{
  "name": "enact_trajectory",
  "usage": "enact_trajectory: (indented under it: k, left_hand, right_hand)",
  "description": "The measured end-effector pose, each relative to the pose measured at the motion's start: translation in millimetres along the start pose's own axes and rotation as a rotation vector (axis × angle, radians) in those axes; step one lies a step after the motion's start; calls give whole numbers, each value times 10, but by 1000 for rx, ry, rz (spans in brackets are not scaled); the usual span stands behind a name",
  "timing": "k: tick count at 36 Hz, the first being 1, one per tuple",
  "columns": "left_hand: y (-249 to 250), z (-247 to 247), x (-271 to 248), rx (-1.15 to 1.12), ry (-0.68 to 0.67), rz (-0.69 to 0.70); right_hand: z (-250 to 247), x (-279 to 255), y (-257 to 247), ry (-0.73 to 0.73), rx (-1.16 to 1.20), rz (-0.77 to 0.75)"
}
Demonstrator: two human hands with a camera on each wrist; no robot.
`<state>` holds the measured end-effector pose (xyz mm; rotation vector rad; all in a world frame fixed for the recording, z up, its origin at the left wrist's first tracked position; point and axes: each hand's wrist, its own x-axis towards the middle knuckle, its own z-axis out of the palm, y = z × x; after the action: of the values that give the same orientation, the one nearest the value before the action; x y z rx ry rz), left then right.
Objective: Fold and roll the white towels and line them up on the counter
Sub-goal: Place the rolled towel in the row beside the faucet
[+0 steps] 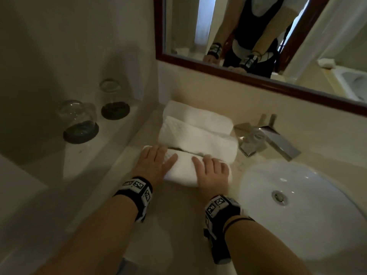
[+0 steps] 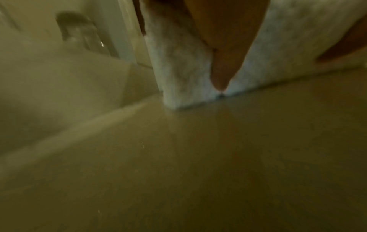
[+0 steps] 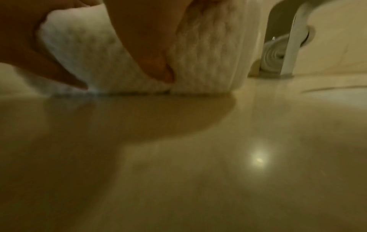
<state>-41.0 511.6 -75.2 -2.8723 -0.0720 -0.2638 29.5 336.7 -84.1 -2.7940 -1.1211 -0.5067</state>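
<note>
Three rolled white towels lie side by side on the beige counter (image 1: 178,215), left of the sink. The far roll (image 1: 198,118) and the middle roll (image 1: 200,140) lie free. Both my hands hold the near roll (image 1: 182,170). My left hand (image 1: 156,161) wraps its left end and my right hand (image 1: 211,171) wraps its right end, fingers over the top. In the left wrist view a thumb (image 2: 224,62) runs down the front of the towel (image 2: 178,70). In the right wrist view a thumb (image 3: 152,53) digs into the roll (image 3: 208,55) near the counter.
A white sink (image 1: 309,219) sits at the right, with a chrome faucet (image 1: 272,139) behind it. On a raised ledge at the left, two upturned glasses (image 1: 79,120) (image 1: 113,98) stand on dark coasters. A framed mirror (image 1: 258,76) hangs on the wall behind.
</note>
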Motion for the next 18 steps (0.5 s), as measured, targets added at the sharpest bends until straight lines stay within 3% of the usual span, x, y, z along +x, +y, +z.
enact_trajectory:
  k: [3, 6, 12, 15, 18]
  left_hand:
    - [46, 92, -115, -93, -35, -19]
    - [2, -17, -127, -95, -137, -8]
    - [-96, -344, 0, -48, -476, 115]
    - [-69, -427, 29, -43, -491, 142]
    - [-2, -416, 65, 9, -520, 141]
  right_hand:
    - [61, -78, -42, -14, 19, 34]
    - [-53, -24, -1, -162, 13, 17]
    - [-386, 23, 42, -417, -37, -59]
    - [-477, 24, 34, -571, -73, -79]
    - [-508, 27, 22, -606, -49, -52]
